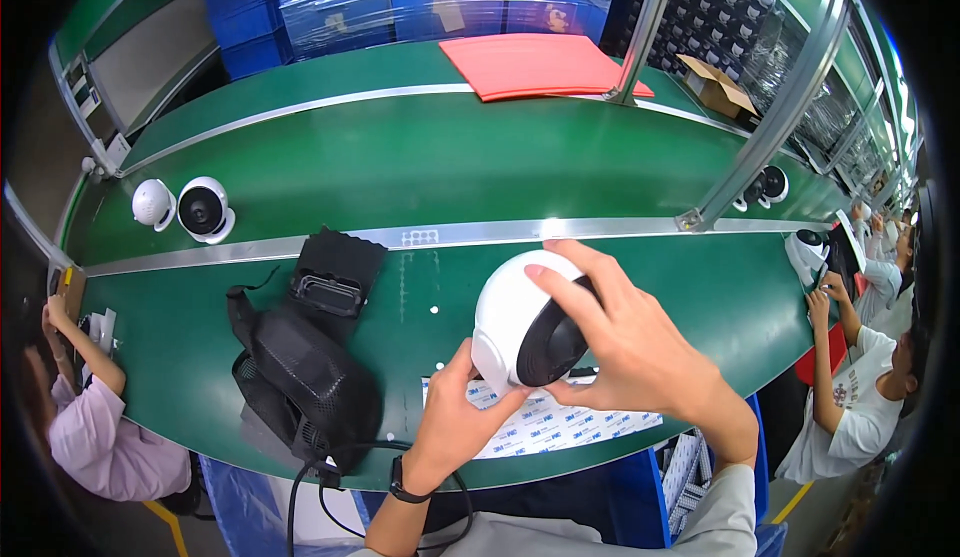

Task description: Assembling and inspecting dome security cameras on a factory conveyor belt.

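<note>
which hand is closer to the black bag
Left. The left hand is just right of the black bag; the right hand is farther right, on the white device's right side.

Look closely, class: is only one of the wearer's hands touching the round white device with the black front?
No, the left hand and the right hand both touch the white device.

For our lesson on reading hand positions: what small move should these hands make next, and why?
Perhaps the right hand should turn the white device slightly leftward while the left hand steadies it: the right fingers reach over its top, the left hand holds its lower part, and its black front faces right, partly covered.
</note>
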A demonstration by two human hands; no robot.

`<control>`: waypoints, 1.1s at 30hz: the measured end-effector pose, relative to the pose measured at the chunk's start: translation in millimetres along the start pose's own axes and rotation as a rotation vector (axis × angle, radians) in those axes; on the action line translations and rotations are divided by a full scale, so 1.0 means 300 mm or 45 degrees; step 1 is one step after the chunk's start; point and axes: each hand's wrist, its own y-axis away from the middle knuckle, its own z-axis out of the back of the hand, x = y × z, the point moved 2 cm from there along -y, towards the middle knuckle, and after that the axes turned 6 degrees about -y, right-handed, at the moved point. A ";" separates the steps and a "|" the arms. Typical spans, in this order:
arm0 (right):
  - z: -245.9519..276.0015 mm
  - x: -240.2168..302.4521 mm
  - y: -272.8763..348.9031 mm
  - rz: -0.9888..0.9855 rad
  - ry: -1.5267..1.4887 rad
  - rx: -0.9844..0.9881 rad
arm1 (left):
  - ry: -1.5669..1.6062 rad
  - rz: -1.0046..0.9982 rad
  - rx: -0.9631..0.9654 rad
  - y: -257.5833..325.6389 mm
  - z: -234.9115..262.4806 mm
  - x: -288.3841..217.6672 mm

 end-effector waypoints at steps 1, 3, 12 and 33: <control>-0.013 0.001 -0.012 0.072 0.131 -0.017 | -0.110 -0.024 -0.078 -0.005 0.006 0.003; -0.036 -0.058 -0.057 0.075 0.171 -0.108 | -0.326 -0.162 -0.257 -0.017 0.013 0.038; -0.179 -0.756 -0.383 -0.377 0.351 -0.563 | -1.006 -0.190 -0.192 -0.009 0.000 0.120; -0.176 -0.492 0.246 -0.401 0.285 -0.692 | -1.026 -0.409 -0.041 0.004 -0.050 0.129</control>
